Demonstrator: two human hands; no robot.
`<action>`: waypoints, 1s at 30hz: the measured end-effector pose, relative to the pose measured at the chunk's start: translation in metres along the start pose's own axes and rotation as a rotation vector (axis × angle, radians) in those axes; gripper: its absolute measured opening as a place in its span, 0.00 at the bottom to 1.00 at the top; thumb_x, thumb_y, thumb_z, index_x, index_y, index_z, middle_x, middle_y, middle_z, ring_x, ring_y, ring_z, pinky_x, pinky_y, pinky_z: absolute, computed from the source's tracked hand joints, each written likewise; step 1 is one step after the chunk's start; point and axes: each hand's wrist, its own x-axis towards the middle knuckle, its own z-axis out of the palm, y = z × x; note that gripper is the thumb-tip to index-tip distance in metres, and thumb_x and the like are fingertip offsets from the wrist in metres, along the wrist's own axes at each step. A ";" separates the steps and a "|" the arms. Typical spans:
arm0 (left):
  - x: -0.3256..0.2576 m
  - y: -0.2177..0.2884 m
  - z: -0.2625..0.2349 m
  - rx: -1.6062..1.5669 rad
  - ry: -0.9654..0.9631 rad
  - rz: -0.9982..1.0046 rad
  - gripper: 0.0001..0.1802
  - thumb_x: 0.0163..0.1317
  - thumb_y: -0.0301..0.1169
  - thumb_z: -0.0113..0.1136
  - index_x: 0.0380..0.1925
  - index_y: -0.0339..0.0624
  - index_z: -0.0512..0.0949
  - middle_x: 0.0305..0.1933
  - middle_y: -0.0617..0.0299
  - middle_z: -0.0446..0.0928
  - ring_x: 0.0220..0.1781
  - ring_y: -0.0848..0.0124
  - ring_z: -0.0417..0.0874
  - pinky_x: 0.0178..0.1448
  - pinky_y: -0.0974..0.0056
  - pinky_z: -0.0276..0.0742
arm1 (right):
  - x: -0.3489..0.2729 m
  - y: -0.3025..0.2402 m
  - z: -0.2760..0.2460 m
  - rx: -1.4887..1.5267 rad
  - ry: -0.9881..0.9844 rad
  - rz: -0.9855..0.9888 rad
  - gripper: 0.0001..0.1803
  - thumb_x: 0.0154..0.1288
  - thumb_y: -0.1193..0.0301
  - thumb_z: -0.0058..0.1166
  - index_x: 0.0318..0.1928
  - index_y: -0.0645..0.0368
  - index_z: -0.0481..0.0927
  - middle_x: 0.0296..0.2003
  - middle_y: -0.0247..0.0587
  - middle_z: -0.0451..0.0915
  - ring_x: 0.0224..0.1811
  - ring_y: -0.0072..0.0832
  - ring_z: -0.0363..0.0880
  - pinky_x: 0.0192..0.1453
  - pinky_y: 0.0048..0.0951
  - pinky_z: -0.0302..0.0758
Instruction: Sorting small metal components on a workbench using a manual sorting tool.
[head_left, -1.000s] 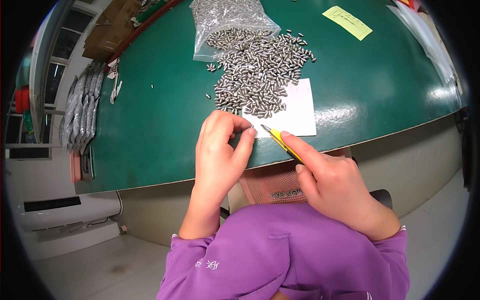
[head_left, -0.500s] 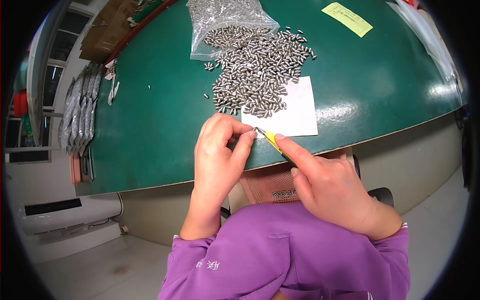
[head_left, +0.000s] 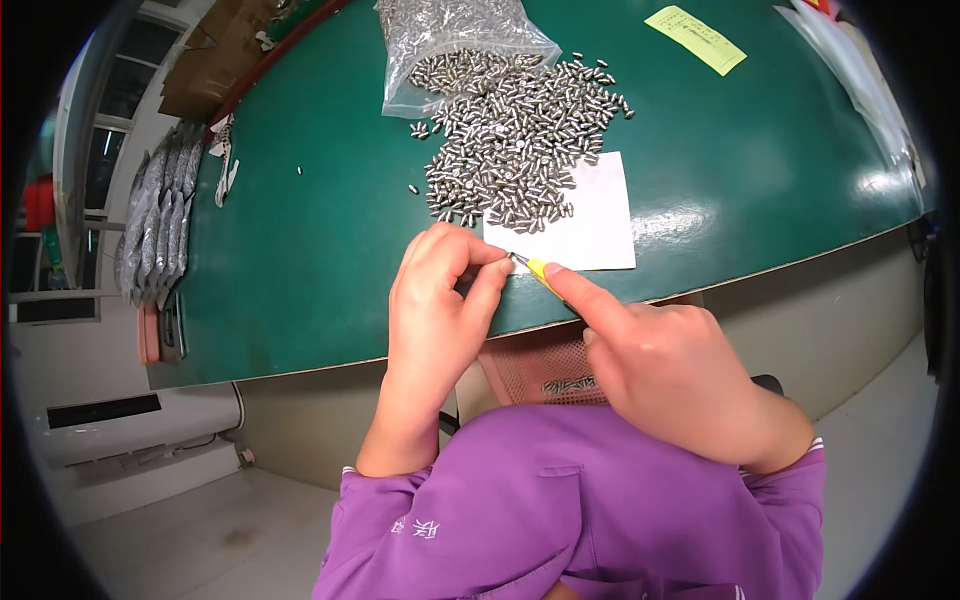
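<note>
Head view, looking down: small metal piece point(head_left: 508, 258) pinched at the fingertips of the left hand point(head_left: 440, 300), just at the near left corner of the white paper sheet point(head_left: 585, 215). Left grip closed on that piece, thumb and forefinger curled together around it. Met there by the metal tip of a yellow-handled tool point(head_left: 545, 275) (tweezers or a pick, too small to tell), held in the right hand point(head_left: 670, 370) with the forefinger laid straight along the handle; right grip clamped on the tool. Both hands just off the paper's near edge, over the rim of the green table point(head_left: 300, 280).

Beyond the paper, and spilling onto its far edge, a broad heap of small silvery metal pieces point(head_left: 510, 140). Farther still from the paper, touching the heap, a clear plastic bag point(head_left: 455, 45) with more of the same inside, mouth toward the heap. A few stray pieces scattered on the table to the left of the heap.

Well right of the paper and farther back, a yellow note point(head_left: 695, 38). Far left of the paper, at the table's edge, a row of grey packets point(head_left: 155, 220) standing side by side. Below the paper, under the table rim between the two forearms, a reddish mesh tray point(head_left: 545, 365) holding several metal pieces. Purple sleeves point(head_left: 560, 500) at the bottom of the view.
</note>
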 end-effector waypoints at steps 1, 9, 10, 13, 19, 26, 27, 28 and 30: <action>-0.002 -0.002 -0.001 0.003 -0.026 0.023 0.06 0.55 0.20 0.69 0.29 0.38 0.80 0.31 0.60 0.77 0.35 0.63 0.78 0.38 0.61 0.75 | -0.001 0.001 0.003 0.006 0.032 -0.005 0.32 0.64 0.79 0.54 0.70 0.53 0.73 0.26 0.49 0.81 0.25 0.45 0.82 0.32 0.44 0.78; 0.003 0.009 0.002 0.071 0.050 0.082 0.06 0.57 0.22 0.70 0.35 0.40 0.83 0.35 0.60 0.78 0.40 0.61 0.79 0.44 0.59 0.77 | -0.016 0.015 0.016 0.172 0.234 0.003 0.32 0.65 0.79 0.54 0.71 0.52 0.73 0.34 0.51 0.86 0.27 0.46 0.84 0.33 0.43 0.80; 0.006 0.004 0.007 0.113 0.084 0.138 0.06 0.58 0.22 0.69 0.35 0.40 0.83 0.36 0.60 0.78 0.41 0.60 0.79 0.45 0.58 0.77 | -0.016 0.016 0.016 0.153 0.240 0.002 0.32 0.65 0.79 0.54 0.71 0.51 0.73 0.35 0.51 0.86 0.27 0.45 0.84 0.33 0.43 0.79; 0.013 0.003 0.011 0.248 0.080 0.200 0.05 0.57 0.22 0.68 0.33 0.40 0.82 0.35 0.60 0.77 0.42 0.60 0.80 0.45 0.57 0.77 | -0.016 0.013 0.013 0.134 0.199 0.030 0.32 0.65 0.80 0.54 0.71 0.51 0.73 0.35 0.51 0.86 0.27 0.44 0.84 0.33 0.42 0.80; 0.008 0.011 0.009 0.159 -0.024 0.058 0.06 0.57 0.22 0.69 0.29 0.39 0.78 0.32 0.60 0.76 0.38 0.61 0.80 0.42 0.57 0.78 | -0.015 0.011 0.012 0.113 0.157 0.040 0.33 0.64 0.80 0.54 0.71 0.51 0.72 0.30 0.49 0.84 0.27 0.44 0.83 0.34 0.41 0.80; 0.005 0.009 0.010 0.121 -0.006 0.063 0.07 0.57 0.22 0.68 0.29 0.38 0.77 0.32 0.59 0.77 0.35 0.61 0.80 0.40 0.59 0.79 | -0.013 0.009 0.011 0.083 0.119 0.052 0.34 0.63 0.80 0.54 0.71 0.51 0.72 0.28 0.48 0.83 0.28 0.44 0.83 0.36 0.42 0.80; 0.005 0.009 0.011 0.110 -0.006 0.063 0.07 0.57 0.22 0.68 0.28 0.38 0.77 0.31 0.59 0.77 0.35 0.62 0.80 0.40 0.59 0.79 | -0.013 0.009 0.011 0.088 0.110 0.059 0.34 0.63 0.80 0.54 0.71 0.50 0.72 0.28 0.48 0.83 0.28 0.43 0.83 0.36 0.42 0.80; 0.005 0.008 0.011 0.100 -0.006 0.063 0.07 0.57 0.22 0.68 0.28 0.38 0.77 0.31 0.59 0.77 0.35 0.62 0.80 0.40 0.59 0.78 | -0.013 0.008 0.011 0.093 0.102 0.065 0.34 0.63 0.80 0.54 0.71 0.50 0.72 0.28 0.48 0.83 0.28 0.43 0.83 0.36 0.42 0.80; 0.005 0.008 0.011 0.094 -0.006 0.072 0.07 0.57 0.21 0.68 0.28 0.38 0.77 0.31 0.59 0.77 0.35 0.62 0.80 0.39 0.59 0.78 | -0.013 0.010 0.011 0.079 0.114 0.050 0.34 0.63 0.80 0.54 0.71 0.51 0.73 0.28 0.48 0.83 0.27 0.43 0.83 0.35 0.42 0.79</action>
